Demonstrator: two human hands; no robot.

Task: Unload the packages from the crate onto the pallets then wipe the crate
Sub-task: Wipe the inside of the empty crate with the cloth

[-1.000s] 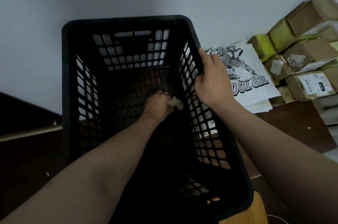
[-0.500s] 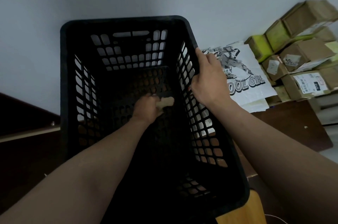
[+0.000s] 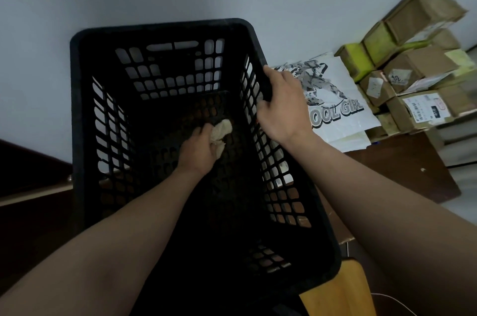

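Observation:
A black slotted plastic crate (image 3: pixel 160 31) fills the middle of the view, with nothing inside but my arm. My left hand (image 3: pixel 200 150) reaches down inside it and grips a crumpled cream cloth (image 3: pixel 220 131) against the perforated bottom. My right hand (image 3: pixel 281 106) grips the crate's right rim, fingers curled over the edge. Brown cardboard packages (image 3: pixel 418 83) are stacked at the right on a dark surface, with a white printed plastic mailer bag (image 3: pixel 333 109) lying in front of them.
A pale wall rises behind the crate. A dark wooden ledge (image 3: pixel 33 186) runs at the left. A yellow wooden corner (image 3: pixel 340 292) shows under the crate's near right corner. A brown board (image 3: pixel 413 166) lies below the packages.
My left hand with the cloth slid left across the crate bottom, then back toward the right and a bit farther in. My right hand stays on the rim.

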